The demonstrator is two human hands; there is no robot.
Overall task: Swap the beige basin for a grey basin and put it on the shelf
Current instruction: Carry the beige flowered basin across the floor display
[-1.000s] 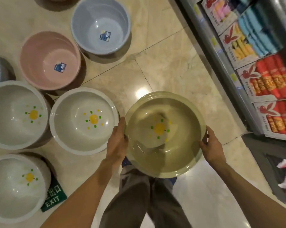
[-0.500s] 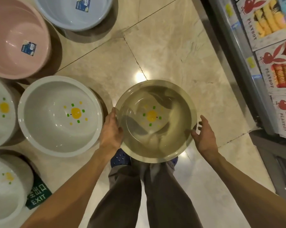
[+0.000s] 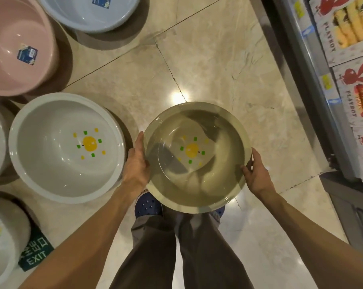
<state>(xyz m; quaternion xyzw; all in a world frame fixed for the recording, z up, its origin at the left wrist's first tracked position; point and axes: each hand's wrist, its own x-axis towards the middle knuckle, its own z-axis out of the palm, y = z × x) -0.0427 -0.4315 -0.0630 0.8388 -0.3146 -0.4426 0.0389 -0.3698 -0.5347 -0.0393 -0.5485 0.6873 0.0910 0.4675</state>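
While I look straight down past my grey trousers (image 3: pixel 155 253) and blue shoes (image 3: pixel 148 206), my left hand (image 3: pixel 136 163) and right hand (image 3: pixel 257 176) hold the beige basin (image 3: pixel 197 157) by opposite sides of its rim, above the floor (image 3: pixel 218 69). Left fingers are hidden under the rim, thumb lying along it; right fingers curl onto the rim edge, grasping it. Basin bottom carries a yellow dot print ringed with green and yellow squares. Green floor sign (image 3: pixel 35 252) at lower left reads "EXIT". Just left of my left hand sits a grey basin (image 3: pixel 67 148) with the same print, more like it at the left edge. Farther off: pink basin (image 3: pixel 20 44) and blue basin (image 3: pixel 93 11), each with a blue sticker, text unreadable. Shelf (image 3: pixel 314 84) on the right holds boxes (image 3: pixel 355 92) marked "PLAYBOY" with a red rabbit logo.
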